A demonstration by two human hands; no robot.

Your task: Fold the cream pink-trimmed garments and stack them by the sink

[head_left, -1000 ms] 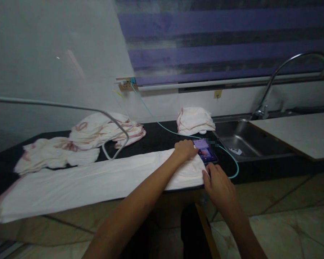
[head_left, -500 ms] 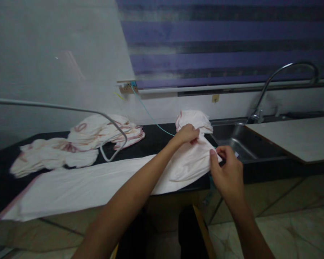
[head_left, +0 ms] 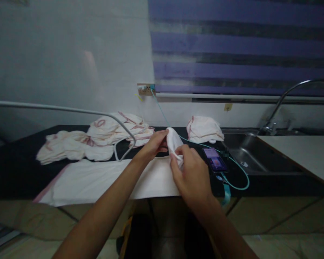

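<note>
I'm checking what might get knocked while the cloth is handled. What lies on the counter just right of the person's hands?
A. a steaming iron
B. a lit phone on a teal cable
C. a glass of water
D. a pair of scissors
B: a lit phone lies on the black counter, its teal cable looping beside the right hand.

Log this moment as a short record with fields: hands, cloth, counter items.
left hand: grips the lifted end of the cloth
right hand: pinches the same end
cloth: long, white, flat on the counter, right end raised
phone: screen lit, right of the hands, cable attached
piles: loose cloths behind, folded stack by the sink
</note>
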